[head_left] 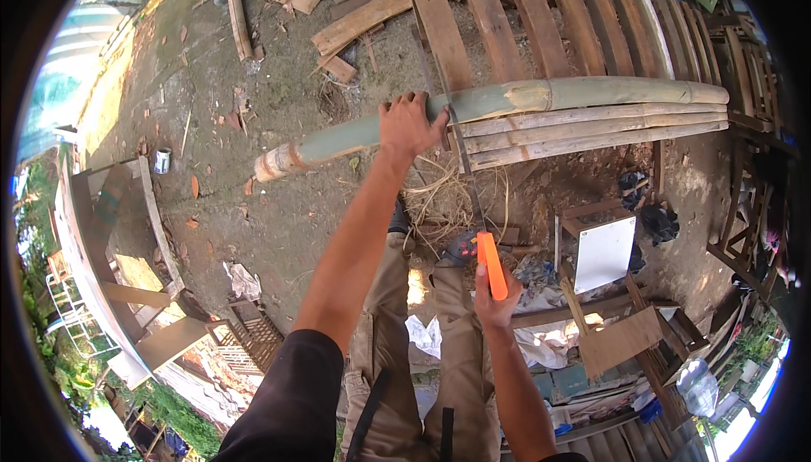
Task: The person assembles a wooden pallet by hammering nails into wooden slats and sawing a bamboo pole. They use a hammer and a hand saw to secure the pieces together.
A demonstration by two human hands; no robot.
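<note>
1. A small tin can (162, 160) stands on the dirt ground (279, 209) at far left; whether anything is in it cannot be told.
2. The green bamboo pole (507, 99) lies with its long axis left to right, resting on the wooden pallet (507, 14), its cut end jutting past the pallet's left edge.
3. The left hand (410, 124) presses down on the round, smooth pole.
4. The right hand (497, 301) is closed around the orange handle of a handsaw (473, 200), whose thin blade meets the pole.
5. Split bamboo slats (591, 133) lie alongside the pole.
</note>
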